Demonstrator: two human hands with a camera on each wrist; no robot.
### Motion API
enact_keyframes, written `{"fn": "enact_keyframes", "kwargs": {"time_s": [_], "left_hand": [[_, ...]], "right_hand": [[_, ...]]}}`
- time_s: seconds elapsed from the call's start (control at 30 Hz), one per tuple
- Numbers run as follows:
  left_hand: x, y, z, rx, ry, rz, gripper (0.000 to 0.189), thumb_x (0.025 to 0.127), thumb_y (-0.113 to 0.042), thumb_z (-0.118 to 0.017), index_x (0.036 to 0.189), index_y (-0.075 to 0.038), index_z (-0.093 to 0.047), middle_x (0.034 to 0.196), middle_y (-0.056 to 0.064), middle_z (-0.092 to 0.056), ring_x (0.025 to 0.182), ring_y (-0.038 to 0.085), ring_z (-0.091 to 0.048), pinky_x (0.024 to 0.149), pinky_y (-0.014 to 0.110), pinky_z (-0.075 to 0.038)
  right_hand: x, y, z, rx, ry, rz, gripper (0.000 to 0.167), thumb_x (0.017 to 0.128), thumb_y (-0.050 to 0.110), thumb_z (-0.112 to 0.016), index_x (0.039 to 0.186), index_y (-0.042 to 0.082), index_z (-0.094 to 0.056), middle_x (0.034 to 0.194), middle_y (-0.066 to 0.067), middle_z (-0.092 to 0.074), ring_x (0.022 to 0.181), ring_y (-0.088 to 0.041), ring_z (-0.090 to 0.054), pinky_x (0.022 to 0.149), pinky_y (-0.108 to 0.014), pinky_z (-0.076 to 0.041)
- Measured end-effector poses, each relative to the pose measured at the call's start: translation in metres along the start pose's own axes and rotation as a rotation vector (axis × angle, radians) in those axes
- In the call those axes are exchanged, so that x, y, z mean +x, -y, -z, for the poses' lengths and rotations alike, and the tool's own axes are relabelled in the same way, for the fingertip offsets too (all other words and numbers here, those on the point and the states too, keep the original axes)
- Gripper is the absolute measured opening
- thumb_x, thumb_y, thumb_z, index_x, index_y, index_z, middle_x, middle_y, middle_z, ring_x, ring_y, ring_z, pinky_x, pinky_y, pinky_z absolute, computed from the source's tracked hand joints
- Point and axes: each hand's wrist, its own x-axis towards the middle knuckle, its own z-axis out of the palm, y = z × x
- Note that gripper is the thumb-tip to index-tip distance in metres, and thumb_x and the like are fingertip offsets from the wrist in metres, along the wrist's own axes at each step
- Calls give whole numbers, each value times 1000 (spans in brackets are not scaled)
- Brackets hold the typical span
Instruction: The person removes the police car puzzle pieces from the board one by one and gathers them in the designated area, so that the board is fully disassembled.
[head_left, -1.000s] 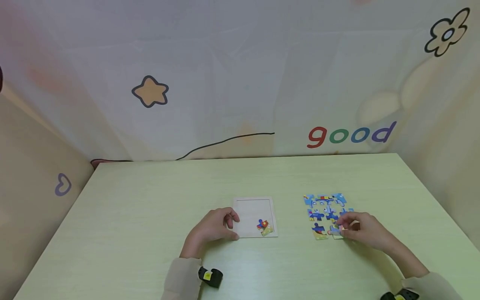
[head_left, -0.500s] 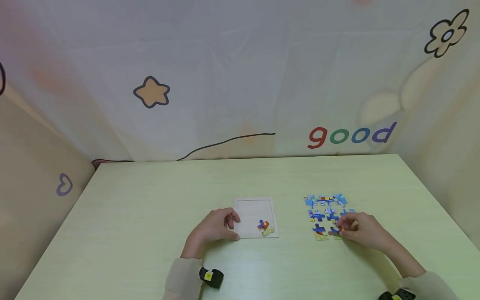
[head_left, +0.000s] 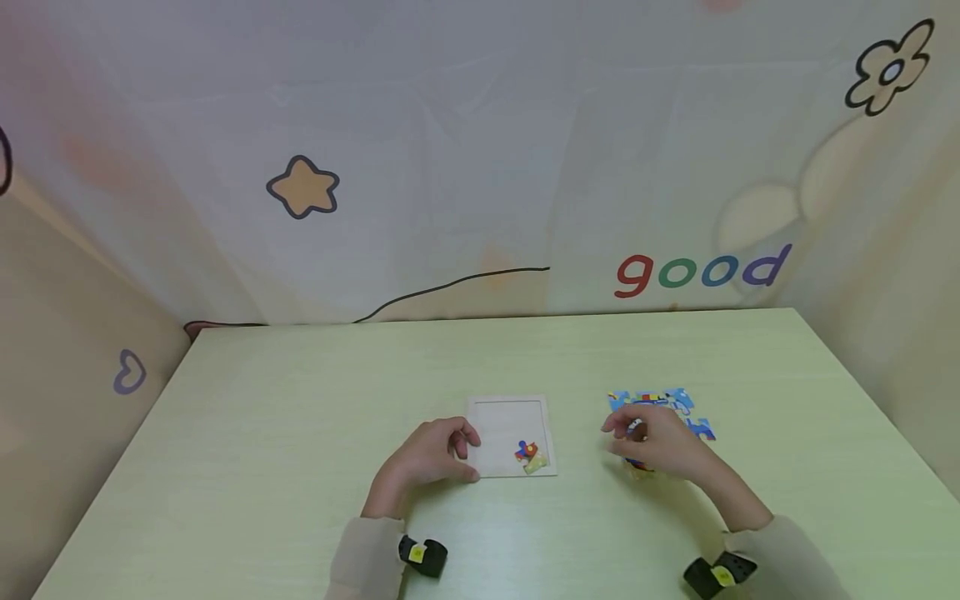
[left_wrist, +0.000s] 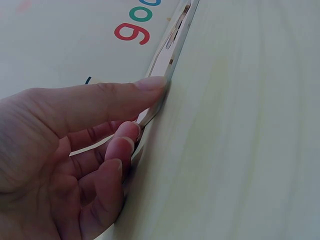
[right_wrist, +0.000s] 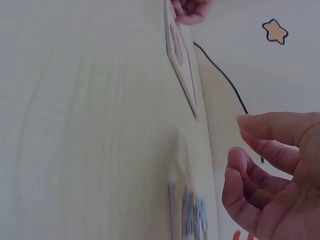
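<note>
A white square puzzle tray (head_left: pixel 508 400) lies flat on the table. My left hand (head_left: pixel 431 454) holds its left edge, thumb at the near corner and bent fingers along the side. In the tray's near right corner lie a red and blue puzzle piece (head_left: pixel 522 451) and a yellow-green puzzle piece (head_left: pixel 536 463). Right of the tray, blue jigsaw pieces (head_left: pixel 678 398) are laid out in a block. Above that block hovers my right hand (head_left: pixel 656 437), fingers loosely bent, hiding much of it. The right wrist view shows no piece between its thumb (right_wrist: pixel 250 124) and fingers.
The pale wooden table (head_left: pixel 300 400) meets a printed cloth backdrop (head_left: pixel 450 167) at its far edge. Black wrist straps (head_left: pixel 422 556) with cameras sit over both sleeves. Cloth panels rise at either side.
My right hand has moved left and slightly up from the block's near right side, uncovering the right-hand pieces. One piece there, tilted earlier, lay flatter half a second ago. The left hand stays put.
</note>
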Motion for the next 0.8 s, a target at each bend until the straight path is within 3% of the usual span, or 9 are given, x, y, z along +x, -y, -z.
{"fn": "enact_keyframes", "kwargs": {"time_s": [0.23,0.47,0.8], "left_hand": [[0,0,0,-2,6,-5,33,68,-10,-79,93,-8,-58,74,2,-50,69,16,-45,62,27,-37],[1,-1,1,-2,9,-6,33,68,-11,-79,93,-9,-58,73,2,-50,68,15,-44,62,27,-37],[0,-2,2,-4,11,1,33,68,-12,-79,93,-9,-58,73,2,-50,67,15,-45,62,27,-37]], "right_hand": [[25,21,-27,85,80,28,16,78,6,-68,92,1,-63,76,-1,-52,66,-15,-50,54,-23,-41],[45,27,-48,113,145,21,20,76,5,-69,95,3,-64,79,-4,-53,66,-16,-48,55,-23,-41],[58,33,-58,8,205,59,29,71,7,-75,97,4,-65,82,-1,-55,65,-12,-45,59,-23,-40]]}}
